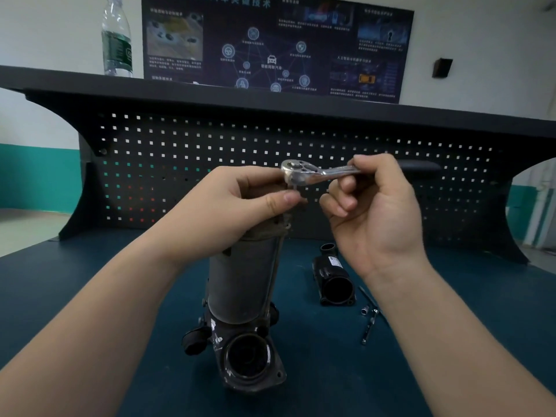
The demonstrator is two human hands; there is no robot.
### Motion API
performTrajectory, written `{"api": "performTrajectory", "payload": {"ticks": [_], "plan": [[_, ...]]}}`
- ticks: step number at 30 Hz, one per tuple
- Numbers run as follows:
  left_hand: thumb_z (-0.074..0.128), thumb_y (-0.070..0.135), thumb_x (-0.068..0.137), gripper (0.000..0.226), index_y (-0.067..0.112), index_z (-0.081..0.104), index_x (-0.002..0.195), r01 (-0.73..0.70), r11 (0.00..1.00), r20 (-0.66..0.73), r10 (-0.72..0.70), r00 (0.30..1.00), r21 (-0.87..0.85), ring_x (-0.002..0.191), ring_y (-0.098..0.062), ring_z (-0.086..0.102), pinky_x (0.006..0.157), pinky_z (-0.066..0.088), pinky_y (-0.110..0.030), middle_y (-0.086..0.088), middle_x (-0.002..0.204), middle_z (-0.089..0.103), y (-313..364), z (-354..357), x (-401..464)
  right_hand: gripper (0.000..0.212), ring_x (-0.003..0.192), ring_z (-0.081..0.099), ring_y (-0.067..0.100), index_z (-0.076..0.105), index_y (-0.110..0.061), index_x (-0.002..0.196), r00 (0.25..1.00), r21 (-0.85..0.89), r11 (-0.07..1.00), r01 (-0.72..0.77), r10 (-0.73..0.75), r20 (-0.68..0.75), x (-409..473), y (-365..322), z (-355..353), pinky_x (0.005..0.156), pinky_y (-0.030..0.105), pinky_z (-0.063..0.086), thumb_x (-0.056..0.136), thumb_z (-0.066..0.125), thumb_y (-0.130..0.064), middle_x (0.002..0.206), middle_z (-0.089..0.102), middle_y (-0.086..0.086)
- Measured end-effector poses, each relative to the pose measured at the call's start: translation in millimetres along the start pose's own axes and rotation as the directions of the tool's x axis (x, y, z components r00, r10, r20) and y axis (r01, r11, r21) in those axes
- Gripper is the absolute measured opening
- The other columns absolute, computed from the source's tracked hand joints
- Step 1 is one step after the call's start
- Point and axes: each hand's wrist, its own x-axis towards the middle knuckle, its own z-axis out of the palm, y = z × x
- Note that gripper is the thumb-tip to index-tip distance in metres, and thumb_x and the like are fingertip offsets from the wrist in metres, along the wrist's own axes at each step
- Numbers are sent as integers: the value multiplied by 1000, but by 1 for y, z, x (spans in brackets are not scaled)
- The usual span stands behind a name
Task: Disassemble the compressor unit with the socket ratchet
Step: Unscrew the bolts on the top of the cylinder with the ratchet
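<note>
Both hands are up over the bench. The left hand (240, 203) wraps round the upper end of the compressor unit (243, 293) and steadies it, thumb and forefinger pinching something slim just under the ratchet head; what that is I cannot tell. The right hand (373, 215) has its fingers curled round the shank of the socket ratchet (313, 173), holding it level with the head over the top of the unit, between the two hands.

By my judgement the step in hand is seating the tool on a fastener at the top end, or turning it there. The next move calls for the drive to sit square on the fastener, the left hand to brace the body against twist, and the right to swing the handle.

Counted from big to small: one dark blue bench (451, 341) below the hands; one pegboard back panel (210, 152) behind them; one compressor unit standing under the left hand; one black housing part (334, 281) lying beneath the right wrist; one ratchet; two or three small loose sockets and extension bars (370, 317) beside the right forearm, too small to number surely.
</note>
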Motion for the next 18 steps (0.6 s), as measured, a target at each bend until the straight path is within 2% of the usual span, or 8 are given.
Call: {"api": "performTrajectory", "payload": {"ticks": [2, 6, 8, 12, 14, 16, 17, 18], "plan": [[64, 28, 80, 31, 25, 72, 109, -29, 1000, 4, 29, 1000, 3, 102, -6, 68, 84, 52, -14, 7, 103, 76, 2, -1, 0, 34, 37, 34, 8, 42, -14, 58, 1000, 60, 998, 2, -1, -19, -2, 4, 0, 37, 19, 29, 90, 45, -4, 47, 43, -1], [67, 36, 71, 23, 36, 78, 92, -9, 1000, -62, 11, 998, 25, 87, 3, 68, 77, 53, -13, 14, 93, 76, 3, -4, 1, 37, 37, 32, 7, 46, -14, 54, 992, 166, 982, -89, 102, -69, -4, 7, 1, 36, 18, 28, 91, 47, -5, 49, 41, -1], [68, 39, 70, 23, 39, 77, 91, 7, 999, -78, -3, 997, 53, 83, 3, 68, 75, 54, -14, 13, 90, 77, 3, -7, 1, 36, 37, 33, 7, 46, -13, 56, 988, 196, 973, -123, 140, -73, -5, 9, 2, 35, 17, 29, 91, 49, -5, 49, 42, -1], [68, 34, 70, 19, 34, 79, 86, 12, 1000, -91, -9, 996, 27, 78, 4, 68, 69, 51, -11, 11, 86, 77, 4, -7, -1, 38, 39, 39, 6, 51, -14, 56, 997, 104, 993, -56, 60, -37, -6, 8, 2, 37, 18, 32, 93, 53, -6, 51, 48, 0], [68, 29, 73, 13, 33, 77, 81, -1, 1000, -142, 4, 990, 18, 76, 3, 69, 66, 52, -12, 11, 82, 77, 4, -3, -1, 36, 41, 44, 7, 55, -15, 59, 1000, 7, 1000, 30, -30, -3, -7, 8, -1, 39, 19, 36, 94, 57, -9, 53, 51, 0], [70, 18, 79, 17, 33, 76, 79, -17, 1000, -192, 21, 981, 20, 76, 1, 70, 67, 54, -14, 9, 81, 77, 2, 2, 1, 27, 43, 49, 10, 52, -14, 68, 975, -166, 961, 223, -215, 66, -10, 8, -3, 42, 23, 39, 94, 60, -12, 55, 54, 1], [71, 12, 81, 21, 32, 76, 79, -20, 1000, -210, 23, 977, 18, 75, 1, 69, 67, 55, -15, 8, 80, 77, 3, 4, 1, 25, 44, 51, 12, 50, -14, 71, 924, -289, 878, 382, -357, 135, -12, 9, -4, 44, 25, 41, 93, 62, -13, 55, 54, 2], [71, 9, 82, 23, 30, 76, 78, -24, 1000, -218, 26, 976, 13, 74, 0, 69, 67, 56, -15, 8, 79, 77, 3, 6, 2, 24, 46, 52, 13, 49, -13, 72, 824, -408, 716, 566, -507, 253, -14, 9, -5, 46, 26, 42, 92, 63, -14, 55, 54, 2]]}}
